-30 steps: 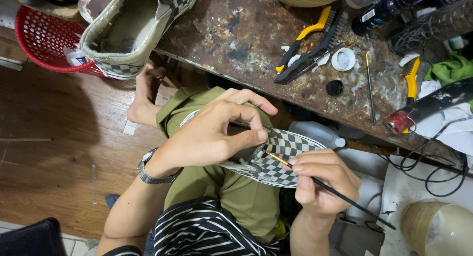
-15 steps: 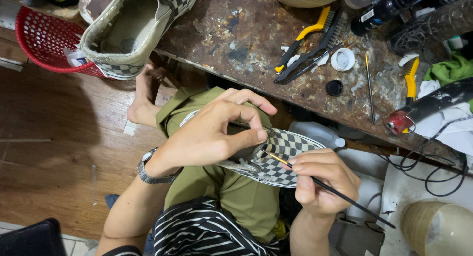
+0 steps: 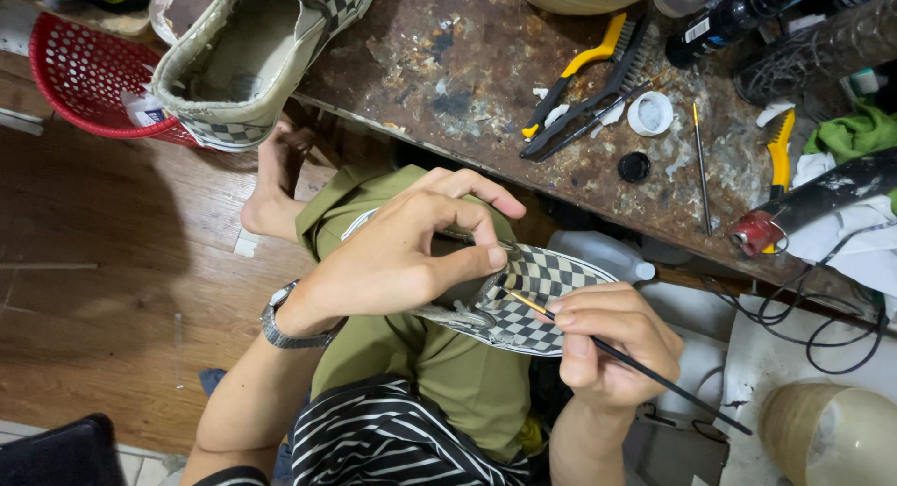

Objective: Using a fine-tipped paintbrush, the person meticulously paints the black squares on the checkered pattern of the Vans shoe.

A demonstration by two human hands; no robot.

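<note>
My left hand [image 3: 402, 252] grips a black-and-white checkered slip-on shoe [image 3: 547, 285] held over my lap, thumb and forefinger pinching its edge. My right hand [image 3: 612, 341] holds a thin brush [image 3: 673, 383] like a pen, its tip touching the shoe near my left thumb. A wristwatch [image 3: 280, 322] sits on my left wrist. A second checkered shoe [image 3: 248, 56] rests sole-side out on the corner of the stained workbench [image 3: 448, 65].
On the bench lie yellow-handled pliers [image 3: 570, 70], a wire brush [image 3: 607, 75], a small white lid [image 3: 650, 112], a dark cap [image 3: 634, 166], and a green rag [image 3: 855, 131]. A red basket [image 3: 75, 79] stands at the left over the wooden floor. A white bottle [image 3: 603, 254] lies below the bench.
</note>
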